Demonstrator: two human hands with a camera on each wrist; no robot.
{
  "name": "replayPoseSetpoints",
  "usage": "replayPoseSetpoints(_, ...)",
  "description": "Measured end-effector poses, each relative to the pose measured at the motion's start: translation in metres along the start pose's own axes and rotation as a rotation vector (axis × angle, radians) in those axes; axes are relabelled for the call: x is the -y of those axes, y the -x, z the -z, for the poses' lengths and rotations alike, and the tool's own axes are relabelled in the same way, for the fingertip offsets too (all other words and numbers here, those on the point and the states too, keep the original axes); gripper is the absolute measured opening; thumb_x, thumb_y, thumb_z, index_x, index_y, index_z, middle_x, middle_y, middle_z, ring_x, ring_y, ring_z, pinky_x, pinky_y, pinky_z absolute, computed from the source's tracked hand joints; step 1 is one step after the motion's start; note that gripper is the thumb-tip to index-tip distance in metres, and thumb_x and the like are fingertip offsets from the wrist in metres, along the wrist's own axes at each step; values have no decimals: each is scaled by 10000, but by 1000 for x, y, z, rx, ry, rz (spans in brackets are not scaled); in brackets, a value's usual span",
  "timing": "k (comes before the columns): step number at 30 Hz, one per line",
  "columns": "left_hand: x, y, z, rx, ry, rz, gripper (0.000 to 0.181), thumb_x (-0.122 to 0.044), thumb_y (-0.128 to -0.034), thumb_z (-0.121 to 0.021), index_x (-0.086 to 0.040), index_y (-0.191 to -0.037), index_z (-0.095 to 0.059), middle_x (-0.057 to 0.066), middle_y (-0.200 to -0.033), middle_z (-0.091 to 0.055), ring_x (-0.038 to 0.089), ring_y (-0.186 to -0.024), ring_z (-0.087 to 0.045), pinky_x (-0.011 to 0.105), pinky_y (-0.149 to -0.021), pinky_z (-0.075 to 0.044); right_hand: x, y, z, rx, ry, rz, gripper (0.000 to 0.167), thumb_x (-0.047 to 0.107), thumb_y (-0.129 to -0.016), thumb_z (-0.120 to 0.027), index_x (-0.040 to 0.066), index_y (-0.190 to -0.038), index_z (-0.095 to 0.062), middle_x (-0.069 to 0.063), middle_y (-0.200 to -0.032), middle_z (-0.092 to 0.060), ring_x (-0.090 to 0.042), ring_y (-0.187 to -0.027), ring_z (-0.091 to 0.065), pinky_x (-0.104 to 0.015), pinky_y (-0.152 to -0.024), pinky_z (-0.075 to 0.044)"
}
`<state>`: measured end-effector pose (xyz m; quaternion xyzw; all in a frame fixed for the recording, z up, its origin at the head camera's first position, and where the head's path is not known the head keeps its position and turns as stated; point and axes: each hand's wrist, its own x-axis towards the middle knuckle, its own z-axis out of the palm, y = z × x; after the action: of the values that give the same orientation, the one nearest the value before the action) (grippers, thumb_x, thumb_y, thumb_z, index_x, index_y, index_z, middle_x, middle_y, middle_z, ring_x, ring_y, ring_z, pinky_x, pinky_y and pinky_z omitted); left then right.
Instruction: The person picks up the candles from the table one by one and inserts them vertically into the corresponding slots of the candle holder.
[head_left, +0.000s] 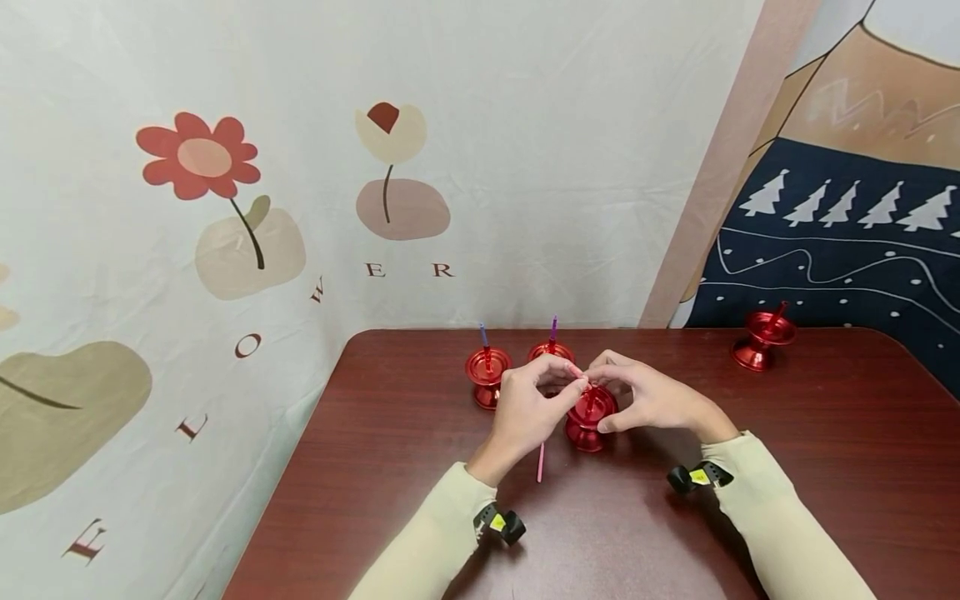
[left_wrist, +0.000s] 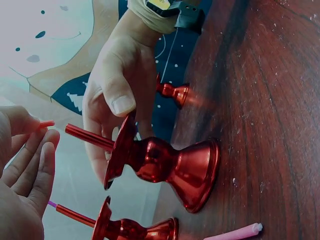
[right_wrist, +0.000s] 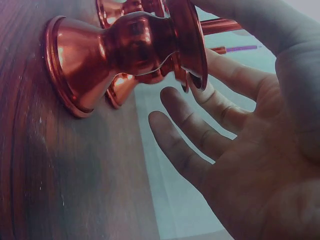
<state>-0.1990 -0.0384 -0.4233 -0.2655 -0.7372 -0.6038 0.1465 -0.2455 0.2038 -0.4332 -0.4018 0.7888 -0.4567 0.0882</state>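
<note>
My left hand (head_left: 525, 404) pinches a small coral-red candle (left_wrist: 47, 123) between thumb and fingers. The candle's tip points at the upright tube of a shiny red metal candle holder (head_left: 588, 435), with a gap between them in the left wrist view. With thumb and fingers, my right hand (head_left: 656, 396) grips the rim of that holder's dish; its other fingers are spread out in the right wrist view. The holder's base stands on the table. A pink candle (head_left: 540, 465) lies on the tabletop beside the holder, partly hidden by my left hand in the head view.
Behind my left hand stand a holder with a blue candle (head_left: 483, 335) and one with a purple candle (head_left: 554, 327). Another red holder (head_left: 754, 353) is at the table's far right. A printed cloth (head_left: 525, 167) hangs along the back edge of the brown table (head_left: 360, 467).
</note>
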Motion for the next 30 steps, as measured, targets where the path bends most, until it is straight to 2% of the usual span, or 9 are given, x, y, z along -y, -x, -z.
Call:
replayPoseSetpoints(4, 0, 0, -3, 1, -26, -28, 94, -44, -976, -834, -27, -1051, -781, 83, -980, -824, 127, -911, -791, 281, -840, -640, 5, -2, -3, 16, 5, -8, 471, 127, -854, -931, 101, -1285, -741, -58, -1201, -592, -238, -989, -717, -378, -852, -641)
replayPoseSetpoints(9, 1, -1, -4, 9, -75, -75, 81, -38, -984, -813, -32, -1055, -774, 84, -994, -813, 117, -913, -779, 276, -845, -635, 8, -3, -5, 26, 17, -2, 463, 137, -860, -929, 77, -1274, -733, -57, -1204, -584, -216, -961, -723, -373, -842, -643)
replayPoseSetpoints(16, 4, -2, -5, 40, -245, -169, 85, -41, -992, -790, -45, -1076, -781, 52, -1005, -793, 114, -919, -730, 206, -844, -590, 7, -3, -4, 34, 22, -14, 484, 138, -852, -924, 62, -1286, -724, -49, -1200, -573, -221, -942, -723, -390, -836, -650)
replayPoseSetpoints(20, 4, -2, -5, 45, -314, -203, 89, -57, -991, -793, -50, -1078, -804, 33, -998, -785, 125, -908, -711, 226, -813, -586, 7, -4, -4, 35, 29, -22, 470, 143, -846, -923, 75, -1266, -724, -41, -1197, -568, -224, -937, -717, -395, -832, -652)
replayPoseSetpoints(25, 1, -2, -5, 55, -354, -221, 91, -67, -988, -798, -59, -1076, -820, 27, -978, -765, 154, -851, -678, 297, -734, -564, 6, -4, -5, 40, 38, -33, 456, 152, -850, -915, 86, -1261, -730, -37, -1192, -566, -214, -922, -710, -400, -821, -648)
replayPoseSetpoints(30, 2, -3, -6, 57, -345, -209, 92, -81, -986, -806, -65, -1074, -826, 17, -961, -753, 179, -833, -672, 326, -708, -549, 6, -3, -4, 37, 45, -30, 445, 153, -850, -916, 86, -1249, -730, -35, -1186, -563, -243, -910, -697, -400, -806, -645)
